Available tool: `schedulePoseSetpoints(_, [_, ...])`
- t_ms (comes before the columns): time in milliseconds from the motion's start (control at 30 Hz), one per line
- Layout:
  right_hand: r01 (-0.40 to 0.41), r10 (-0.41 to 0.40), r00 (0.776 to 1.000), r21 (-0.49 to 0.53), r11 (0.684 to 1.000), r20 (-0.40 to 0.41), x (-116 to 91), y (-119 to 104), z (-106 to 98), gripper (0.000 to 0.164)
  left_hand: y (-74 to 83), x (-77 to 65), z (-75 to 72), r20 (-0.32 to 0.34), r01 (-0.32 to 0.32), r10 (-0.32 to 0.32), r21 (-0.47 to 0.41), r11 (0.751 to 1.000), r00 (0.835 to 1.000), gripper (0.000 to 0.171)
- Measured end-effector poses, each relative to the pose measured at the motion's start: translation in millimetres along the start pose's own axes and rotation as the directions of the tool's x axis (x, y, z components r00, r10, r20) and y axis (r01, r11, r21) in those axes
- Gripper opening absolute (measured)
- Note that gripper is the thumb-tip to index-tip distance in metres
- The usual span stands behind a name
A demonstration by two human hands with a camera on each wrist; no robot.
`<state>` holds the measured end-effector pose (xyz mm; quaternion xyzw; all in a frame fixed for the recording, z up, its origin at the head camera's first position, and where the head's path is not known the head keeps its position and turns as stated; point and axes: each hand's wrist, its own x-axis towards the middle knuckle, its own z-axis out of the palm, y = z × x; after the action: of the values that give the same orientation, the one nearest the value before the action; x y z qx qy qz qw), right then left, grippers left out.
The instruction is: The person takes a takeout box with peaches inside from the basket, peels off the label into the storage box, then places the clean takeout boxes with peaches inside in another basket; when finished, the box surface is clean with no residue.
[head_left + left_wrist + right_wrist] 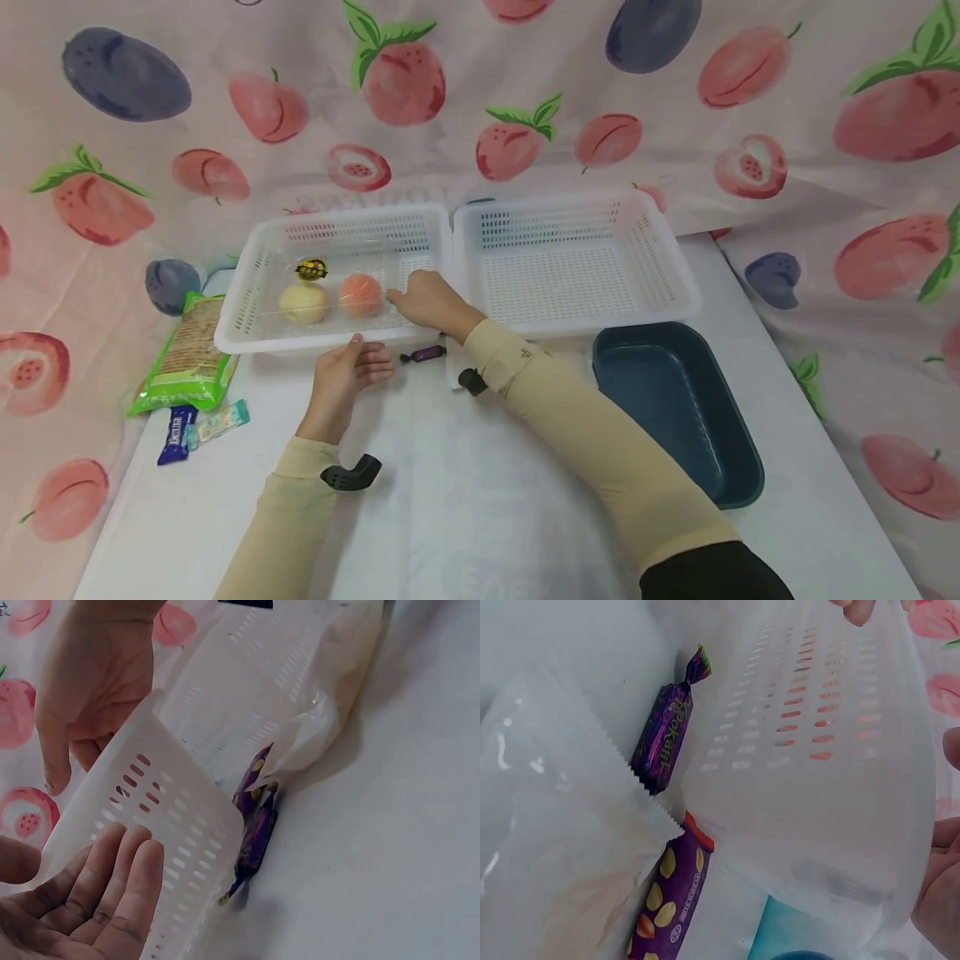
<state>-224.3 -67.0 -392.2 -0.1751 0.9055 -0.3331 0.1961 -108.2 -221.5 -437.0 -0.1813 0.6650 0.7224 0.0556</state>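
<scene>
A clear plastic package (pixel 330 300) with a pale yellow ball and an orange ball lies in the left white basket (pixel 262 343). Over that basket's right end is my right hand (pixel 431 300), nearest the orange ball. In the left wrist view its thumb stands straight, apart from the fingers, which reach down behind the rim. My left hand (pixel 341 383) is at the basket's front side with straight fingers and an empty palm. Between the hands, in front of the basket, lies a purple wrapped candy (pixel 664 739). A nut-printed purple bar (pixel 671 892) is beside it, partly under a translucent wrapper (pixel 547 825).
A second white basket (pixel 577 321) stands against the left one's right end. The dark teal tray (pixel 727 417) is at the right, beside my right forearm. At the left lie a green bag (pixel 191 350), a blue bar (pixel 177 435) and a pale teal-wrapped sweet (pixel 219 423).
</scene>
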Motion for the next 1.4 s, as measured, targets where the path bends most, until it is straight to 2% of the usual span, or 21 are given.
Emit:
schedulePoseSetpoints(200, [-0.055, 0.055, 0.998, 0.003, 0.998, -0.015, 4, -6, 7, 0.044, -0.1, 2.3, 1.1, -0.011, 0.019, -0.021, -0.168, 0.986, 1.0, 0.043])
schedulePoseSetpoints(300, [-0.085, 0.085, 0.996, -0.017, 0.996, -0.017, 4, -11, 13, 0.046, -1.9, 3.0, 3.7, -0.037, 0.002, -0.009, -0.204, 0.979, 0.999, 0.035])
schedulePoseSetpoints(433, [-0.106, 0.105, 0.994, -0.041, 0.993, -0.026, 4, -15, 19, 0.046, -3.7, 2.7, 6.3, -0.06, -0.018, 0.006, -0.205, 0.979, 0.998, 0.033])
schedulePoseSetpoints(700, [-0.146, 0.145, 0.989, -0.032, 0.989, -0.032, 14, -17, 29, 0.053, -6.0, 2.0, 2.1, -0.066, -0.021, 0.007, -0.219, 0.975, 0.998, 0.032])
schedulePoseSetpoints(1033, [-0.156, 0.157, 0.987, 0.024, 0.987, -0.023, 21, -11, 29, 0.057, -7.4, 2.9, 3.7, -0.061, -0.025, 0.013, -0.2, 0.979, 0.998, 0.031])
schedulePoseSetpoints(1233, [-0.16, 0.164, 0.985, 0.068, 0.985, -0.056, 24, -9, 31, 0.057, -8.1, 3.3, 3.4, -0.055, -0.008, -0.002, -0.174, 0.985, 0.998, 0.034])
schedulePoseSetpoints(1400, [-0.137, 0.144, 0.987, 0.102, 0.985, -0.068, 25, -8, 33, 0.055, -9.4, 3.7, 2.0, -0.054, -0.014, 0.004, -0.184, 0.983, 0.999, 0.035])
